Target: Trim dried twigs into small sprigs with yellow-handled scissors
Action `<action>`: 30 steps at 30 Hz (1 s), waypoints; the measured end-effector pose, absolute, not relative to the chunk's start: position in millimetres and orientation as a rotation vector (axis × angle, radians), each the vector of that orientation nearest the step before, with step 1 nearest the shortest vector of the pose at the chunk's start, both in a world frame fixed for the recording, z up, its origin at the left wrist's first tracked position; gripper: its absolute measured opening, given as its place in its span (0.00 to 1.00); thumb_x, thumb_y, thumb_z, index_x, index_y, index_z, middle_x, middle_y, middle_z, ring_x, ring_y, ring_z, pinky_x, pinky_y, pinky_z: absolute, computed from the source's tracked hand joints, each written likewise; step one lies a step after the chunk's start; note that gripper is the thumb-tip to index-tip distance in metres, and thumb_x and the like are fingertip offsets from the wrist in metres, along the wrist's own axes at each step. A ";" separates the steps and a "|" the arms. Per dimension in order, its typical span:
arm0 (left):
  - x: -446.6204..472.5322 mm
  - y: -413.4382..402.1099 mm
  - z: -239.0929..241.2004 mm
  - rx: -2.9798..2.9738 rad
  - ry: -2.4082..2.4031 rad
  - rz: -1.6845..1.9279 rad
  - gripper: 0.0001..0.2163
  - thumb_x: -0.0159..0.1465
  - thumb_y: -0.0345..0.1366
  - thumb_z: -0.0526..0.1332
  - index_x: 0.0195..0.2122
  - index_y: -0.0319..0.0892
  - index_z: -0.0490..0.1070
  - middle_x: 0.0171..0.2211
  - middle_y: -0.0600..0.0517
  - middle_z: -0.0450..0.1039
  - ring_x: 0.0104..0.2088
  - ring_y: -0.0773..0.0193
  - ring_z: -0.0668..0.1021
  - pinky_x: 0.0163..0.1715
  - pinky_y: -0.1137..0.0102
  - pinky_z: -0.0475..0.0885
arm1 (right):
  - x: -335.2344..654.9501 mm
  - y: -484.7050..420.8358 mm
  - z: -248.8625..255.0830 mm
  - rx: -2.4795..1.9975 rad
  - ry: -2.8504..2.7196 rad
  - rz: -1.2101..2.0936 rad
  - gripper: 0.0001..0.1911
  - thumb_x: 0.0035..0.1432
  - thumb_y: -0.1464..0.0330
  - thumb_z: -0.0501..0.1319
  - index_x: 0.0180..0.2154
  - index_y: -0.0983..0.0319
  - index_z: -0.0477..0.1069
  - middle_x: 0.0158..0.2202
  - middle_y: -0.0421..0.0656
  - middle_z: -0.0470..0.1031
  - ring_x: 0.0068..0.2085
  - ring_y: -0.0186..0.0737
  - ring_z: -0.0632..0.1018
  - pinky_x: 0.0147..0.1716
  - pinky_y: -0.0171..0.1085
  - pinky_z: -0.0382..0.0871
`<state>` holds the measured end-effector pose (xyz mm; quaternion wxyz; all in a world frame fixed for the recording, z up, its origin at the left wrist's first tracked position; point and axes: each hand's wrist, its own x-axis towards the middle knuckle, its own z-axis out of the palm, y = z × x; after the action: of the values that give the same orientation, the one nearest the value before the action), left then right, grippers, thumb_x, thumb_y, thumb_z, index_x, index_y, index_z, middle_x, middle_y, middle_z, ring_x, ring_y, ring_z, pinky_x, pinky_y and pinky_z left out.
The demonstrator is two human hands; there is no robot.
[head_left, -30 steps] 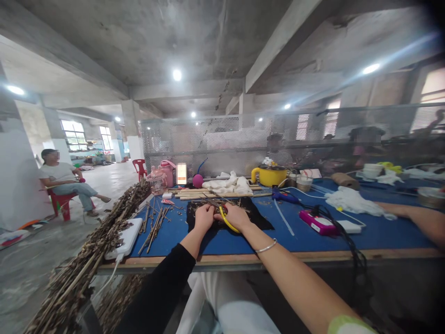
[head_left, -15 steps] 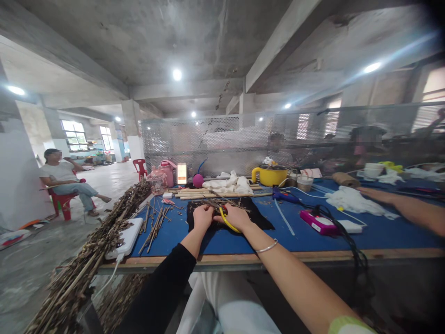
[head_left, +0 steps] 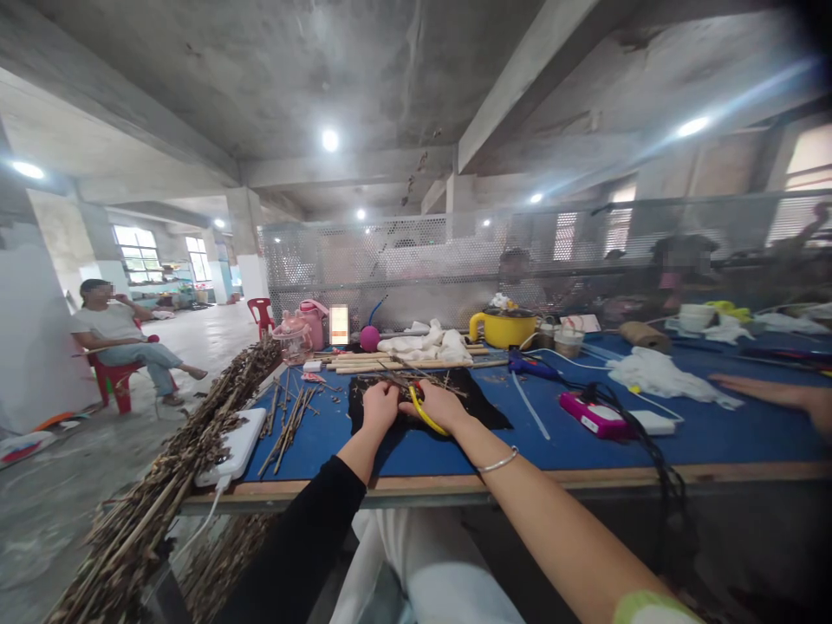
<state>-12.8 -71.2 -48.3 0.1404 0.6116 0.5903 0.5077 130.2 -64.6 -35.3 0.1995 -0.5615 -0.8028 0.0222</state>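
Observation:
My left hand is closed, fingers pinched on thin dry twigs above a black cloth. Close beside it, my right hand grips a tool with a curved yellow handle; its working end is hidden among the fingers and twigs. The two hands nearly meet over the cloth. Left of them, cut brown stems lie loose on the blue table top.
A big bundle of dried stalks leans along the table's left end, by a white power strip. Behind my hands are wooden sticks, white cloth and a yellow pot. To the right lie a glue gun, a magenta box and a co-worker's arm.
The co-worker's arm at the right has drawn back toward the right, away from the twine roll and white cloth. My own hands stay in almost the same place.

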 end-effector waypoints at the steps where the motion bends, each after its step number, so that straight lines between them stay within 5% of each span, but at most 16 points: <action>1: -12.7 -71.7 -47.8 1.778 1.711 1.458 0.12 0.57 0.35 0.52 0.23 0.38 0.72 0.21 0.50 0.72 0.25 0.67 0.71 0.27 0.74 0.62 | 130.3 -64.4 -35.7 -1.561 -2.245 0.071 0.34 0.45 0.43 0.53 0.44 0.63 0.62 0.41 0.50 0.73 0.43 0.49 0.73 0.38 0.38 0.62; 18: -13.1 -71.3 -48.5 1.819 1.747 1.459 0.13 0.58 0.36 0.51 0.20 0.39 0.69 0.20 0.51 0.70 0.23 0.68 0.68 0.25 0.74 0.58 | 131.2 -64.1 -32.4 -1.633 -2.255 -0.001 0.31 0.46 0.41 0.49 0.35 0.61 0.68 0.35 0.49 0.74 0.39 0.49 0.75 0.34 0.39 0.64; 30: -11.2 -78.9 -40.0 1.754 1.740 1.491 0.10 0.57 0.31 0.52 0.28 0.38 0.72 0.29 0.47 0.75 0.30 0.64 0.73 0.32 0.73 0.62 | 131.1 -59.4 -40.0 -1.510 -2.248 0.045 0.33 0.46 0.46 0.55 0.45 0.63 0.61 0.43 0.51 0.71 0.46 0.46 0.72 0.41 0.38 0.61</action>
<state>-11.2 -78.9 -40.0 0.1276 0.6030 0.5979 0.5125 131.1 -59.4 -40.0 0.2151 -0.5445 -0.8106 0.0162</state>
